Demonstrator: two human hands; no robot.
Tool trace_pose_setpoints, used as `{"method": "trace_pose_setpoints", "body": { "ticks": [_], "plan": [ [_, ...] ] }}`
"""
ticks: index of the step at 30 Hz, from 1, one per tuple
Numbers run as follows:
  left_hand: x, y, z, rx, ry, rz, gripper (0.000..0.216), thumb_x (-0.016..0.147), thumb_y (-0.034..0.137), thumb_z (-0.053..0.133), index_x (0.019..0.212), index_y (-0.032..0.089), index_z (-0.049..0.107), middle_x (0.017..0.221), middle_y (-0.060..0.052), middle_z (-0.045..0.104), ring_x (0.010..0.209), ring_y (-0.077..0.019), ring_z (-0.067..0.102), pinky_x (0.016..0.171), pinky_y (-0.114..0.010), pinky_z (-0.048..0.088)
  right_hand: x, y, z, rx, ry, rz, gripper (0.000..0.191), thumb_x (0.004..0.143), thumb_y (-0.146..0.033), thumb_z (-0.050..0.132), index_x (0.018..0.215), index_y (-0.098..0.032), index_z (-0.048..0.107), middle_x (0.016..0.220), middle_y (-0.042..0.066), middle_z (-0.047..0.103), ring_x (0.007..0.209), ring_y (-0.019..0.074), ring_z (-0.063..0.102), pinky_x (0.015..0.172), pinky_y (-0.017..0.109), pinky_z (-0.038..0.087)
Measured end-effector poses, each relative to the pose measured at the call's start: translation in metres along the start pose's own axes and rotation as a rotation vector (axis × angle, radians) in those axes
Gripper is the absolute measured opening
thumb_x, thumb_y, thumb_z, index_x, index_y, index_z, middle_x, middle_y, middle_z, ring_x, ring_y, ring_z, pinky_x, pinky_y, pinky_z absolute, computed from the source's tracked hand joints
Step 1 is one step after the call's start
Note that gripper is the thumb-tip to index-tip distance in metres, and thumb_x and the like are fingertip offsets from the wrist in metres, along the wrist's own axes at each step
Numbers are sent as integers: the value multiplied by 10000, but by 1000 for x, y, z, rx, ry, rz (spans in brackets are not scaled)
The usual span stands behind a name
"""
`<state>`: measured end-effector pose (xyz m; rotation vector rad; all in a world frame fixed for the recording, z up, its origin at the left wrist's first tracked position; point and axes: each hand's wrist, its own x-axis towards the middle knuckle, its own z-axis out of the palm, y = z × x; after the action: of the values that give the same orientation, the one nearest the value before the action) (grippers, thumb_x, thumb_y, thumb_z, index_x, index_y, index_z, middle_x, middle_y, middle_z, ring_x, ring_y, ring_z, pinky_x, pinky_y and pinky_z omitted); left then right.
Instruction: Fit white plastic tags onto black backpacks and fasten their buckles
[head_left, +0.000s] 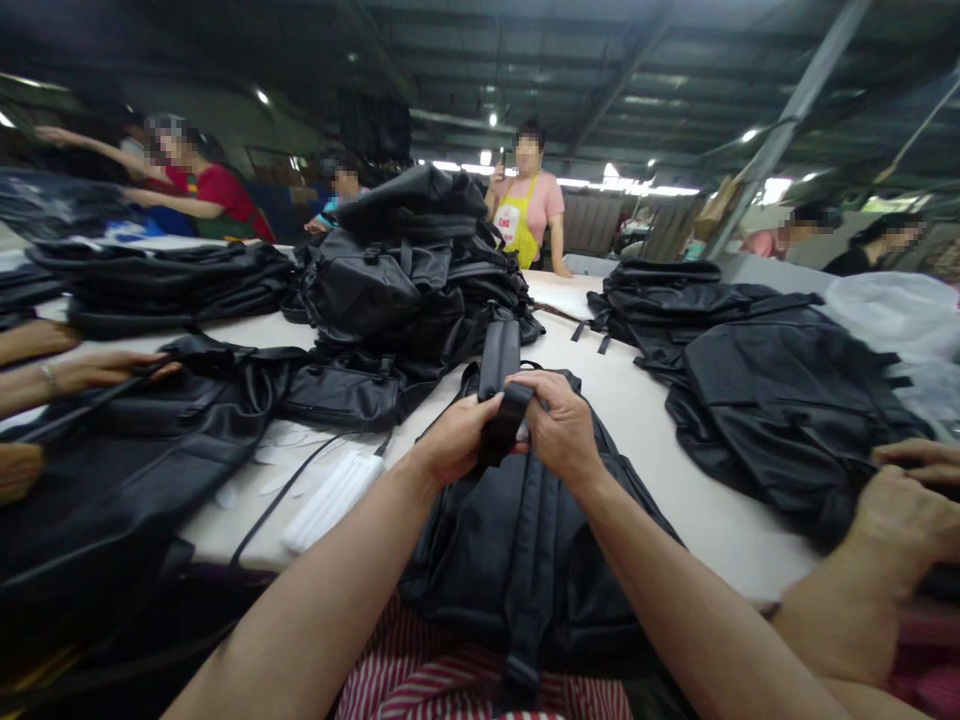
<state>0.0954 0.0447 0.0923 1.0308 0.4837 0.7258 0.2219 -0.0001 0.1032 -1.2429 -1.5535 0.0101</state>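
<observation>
Black strap (504, 425) is pinched between both hands: the left hand (448, 443) and right hand (561, 430) are each closed on it, above the backpack (525, 545). The backpack lies over the near edge of the table (645, 415) and spills onto the lap. Bare tabletop runs to its right, up to another backpack (787, 420) under a co-worker's hands (904, 510). To the left, white strips (334, 500) sit near the edge; a heap of bags (416, 275) fills the middle.

Pale table (652, 410), heaped black backpacks (405, 280), one backpack (525, 540) at near edge, white strips (334, 500).
</observation>
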Motion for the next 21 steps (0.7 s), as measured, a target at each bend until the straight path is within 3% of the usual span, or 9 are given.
{"method": "trace_pose_setpoints", "body": {
  "ticks": [3,5,8,10,12,16,19,21],
  "plan": [
    [-3,-5,-4,152,-43,3,296,742,411,595,773,116,590,644,-36,620,571,-142,591,557,-280,506,2,7,-2,-126,221,-43,259,781,-106,444,909,-216,640,888,34,639,919,192,550,881,360,379],
    [-5,-10,-9,243,-69,-2,318,745,431,582,739,114,593,640,-42,623,565,-142,594,558,-264,494,1,13,-1,-180,240,-83,248,796,-123,445,919,-221,637,897,35,638,946,196,542,912,375,353],
    [-3,-18,-20,241,-49,-29,304,726,416,604,800,122,595,651,-30,619,556,-130,584,548,-251,481,-11,25,11,-160,42,-51,282,788,-179,495,1044,-221,605,1047,58,614,1038,210,512,924,384,359],
    [0,-25,-27,189,-37,-31,292,707,380,628,838,122,594,654,-18,610,541,-113,562,531,-234,463,-24,31,23,-124,-123,-15,353,765,-194,530,1113,-231,581,1232,71,522,1140,223,452,941,389,358],
    [4,-29,-31,162,-29,-2,268,689,338,643,821,108,598,649,-14,601,543,-99,545,528,-213,442,-35,31,34,-109,-195,-11,326,761,-177,531,1065,-255,616,1330,48,438,1208,223,393,970,394,334],
    [5,-27,-32,224,-28,51,260,714,342,616,821,105,604,657,-16,604,586,-106,560,578,-223,458,-34,23,35,-205,-13,-70,274,781,-112,489,926,-267,663,1238,7,541,1225,219,372,1006,426,263],
    [2,-22,-31,304,-77,-17,297,738,400,582,844,123,598,651,-22,607,571,-129,574,573,-276,495,-20,20,23,-292,173,-95,300,794,-89,464,955,-262,648,1172,5,589,1211,219,386,1020,443,228],
    [-1,-23,-32,329,-81,-58,304,741,423,572,822,130,589,644,-27,608,550,-136,578,552,-292,505,-16,24,20,-290,206,-78,314,811,-91,435,979,-261,639,1143,7,604,1188,210,412,1020,438,237]
  ]
}}
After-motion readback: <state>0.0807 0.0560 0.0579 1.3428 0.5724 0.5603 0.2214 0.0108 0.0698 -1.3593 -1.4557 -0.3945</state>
